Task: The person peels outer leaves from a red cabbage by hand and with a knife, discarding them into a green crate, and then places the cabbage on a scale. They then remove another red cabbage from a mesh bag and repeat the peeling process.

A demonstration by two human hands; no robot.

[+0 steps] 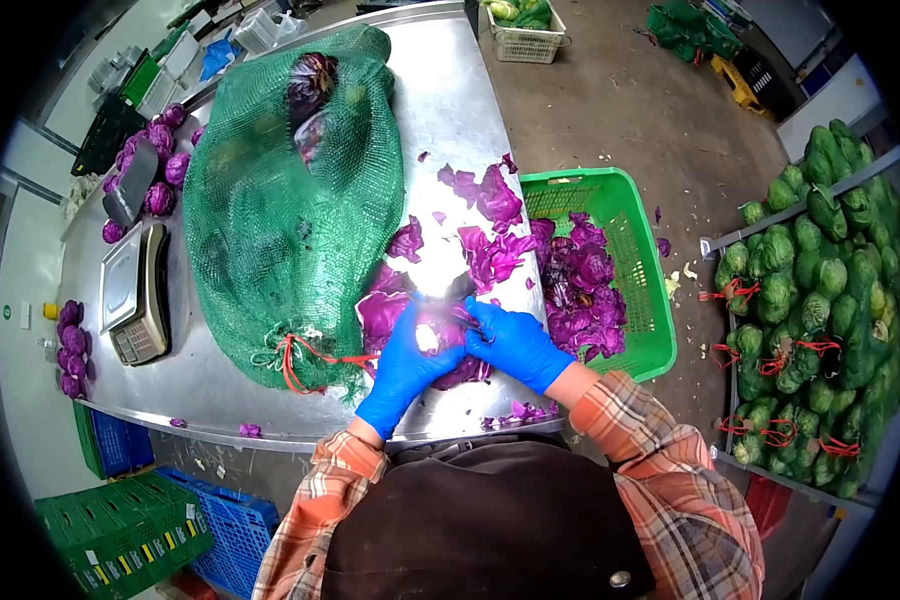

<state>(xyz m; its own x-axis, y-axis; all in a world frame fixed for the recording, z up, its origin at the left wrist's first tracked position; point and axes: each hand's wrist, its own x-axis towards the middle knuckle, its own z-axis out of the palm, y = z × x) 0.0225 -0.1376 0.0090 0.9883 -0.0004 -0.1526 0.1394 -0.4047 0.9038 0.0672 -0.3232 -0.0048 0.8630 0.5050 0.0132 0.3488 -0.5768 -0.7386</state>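
My left hand (412, 357), in a blue glove, is curled at the side of a purple cabbage piece near the front of the steel table. Glare hides much of what lies between my hands. My right hand (515, 345), also gloved in blue, has its fingers closed on a small dark thing that I cannot make out. Loose purple cabbage leaves (497, 200) are scattered beyond my hands. Left of them lies a big green mesh bag (290, 230) with dark cabbages inside and a red tie at its near end.
A green crate (655, 300) of purple leaves stands right of the table. On the table's left are a scale (140, 295) and purple cabbages (158, 199). Netted green cabbages (815, 310) fill a rack at far right. Crates (120, 535) stand on the floor at lower left.
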